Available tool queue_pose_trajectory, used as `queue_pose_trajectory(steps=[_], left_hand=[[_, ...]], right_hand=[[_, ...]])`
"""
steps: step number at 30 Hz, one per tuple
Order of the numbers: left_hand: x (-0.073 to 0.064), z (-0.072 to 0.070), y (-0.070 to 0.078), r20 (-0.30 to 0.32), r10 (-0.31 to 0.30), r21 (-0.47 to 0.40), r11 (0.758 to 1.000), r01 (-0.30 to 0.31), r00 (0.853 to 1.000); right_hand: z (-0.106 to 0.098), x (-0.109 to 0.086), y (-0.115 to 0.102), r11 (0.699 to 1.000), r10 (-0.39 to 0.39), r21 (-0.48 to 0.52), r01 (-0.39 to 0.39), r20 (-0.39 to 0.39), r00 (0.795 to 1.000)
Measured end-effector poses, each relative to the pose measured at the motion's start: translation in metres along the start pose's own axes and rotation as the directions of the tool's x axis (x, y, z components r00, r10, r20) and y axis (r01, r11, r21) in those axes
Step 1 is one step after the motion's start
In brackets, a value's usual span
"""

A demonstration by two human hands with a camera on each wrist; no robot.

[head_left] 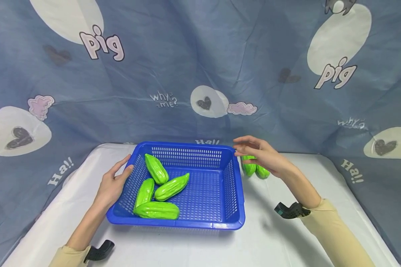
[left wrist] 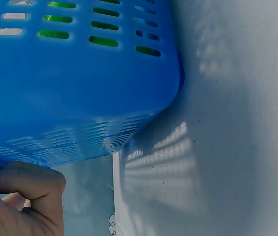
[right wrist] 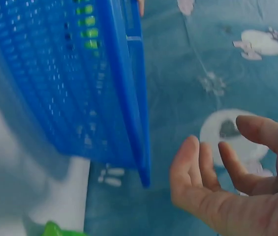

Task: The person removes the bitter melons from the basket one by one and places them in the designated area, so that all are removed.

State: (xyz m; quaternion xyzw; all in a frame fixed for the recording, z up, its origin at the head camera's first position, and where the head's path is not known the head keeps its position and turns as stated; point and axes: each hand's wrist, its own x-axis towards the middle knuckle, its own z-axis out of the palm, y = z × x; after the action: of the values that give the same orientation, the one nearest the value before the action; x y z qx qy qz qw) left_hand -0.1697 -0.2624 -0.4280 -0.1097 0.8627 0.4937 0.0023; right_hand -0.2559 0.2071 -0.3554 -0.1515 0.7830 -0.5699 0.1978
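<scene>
A blue plastic basket [head_left: 200, 224] with slotted walls stands before me, with several glossy green ridged gourds [head_left: 157, 210] grouped in its left half. At its left rim is my left hand [head_left: 111, 185], thumb and fingers holding the edge; the left wrist view shows bent fingers [left wrist: 35, 179] against the rim. My right hand [head_left: 262, 154] hovers by the far right corner, fingers loosely spread and holding nothing. In the right wrist view a gap shows between that hand [right wrist: 227, 182] and the basket rim [right wrist: 129, 98]. Two more gourds [head_left: 249, 168] lie beneath it, partly hidden by its fingers.
White cloth [head_left: 270, 237] covers the table under the basket. Behind and along both sides hangs a blue printed curtain [head_left: 173, 66], close to the basket's back edge. Each wrist bears a black strap [head_left: 290, 210].
</scene>
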Motion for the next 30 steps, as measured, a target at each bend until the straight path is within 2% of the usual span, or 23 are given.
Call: queue_pose_trajectory(steps=[5,19,24,30], left_hand=[[0.0,0.002,0.001,0.002,-0.004,0.002,1.0,0.004,1.0],[0.001,0.002,0.002,0.002,-0.004,-0.014,1.0,0.004,1.0],[0.0,0.0,0.001,0.003,-0.011,-0.017,1.0,0.011,1.0],[0.001,-0.001,-0.001,0.004,-0.004,-0.016,1.0,0.004,1.0]], right_hand=[[0.016,0.005,-0.011,1.0,0.0,0.018,-0.002,0.101,0.995],[0.053,0.026,-0.047,0.998,-0.047,-0.022,0.052,0.199,0.979],[0.066,0.037,-0.052,0.997,-0.068,-0.014,0.073,0.237,0.969],[0.082,0.049,-0.05,0.998,-0.058,-0.002,0.061,0.282,0.958]])
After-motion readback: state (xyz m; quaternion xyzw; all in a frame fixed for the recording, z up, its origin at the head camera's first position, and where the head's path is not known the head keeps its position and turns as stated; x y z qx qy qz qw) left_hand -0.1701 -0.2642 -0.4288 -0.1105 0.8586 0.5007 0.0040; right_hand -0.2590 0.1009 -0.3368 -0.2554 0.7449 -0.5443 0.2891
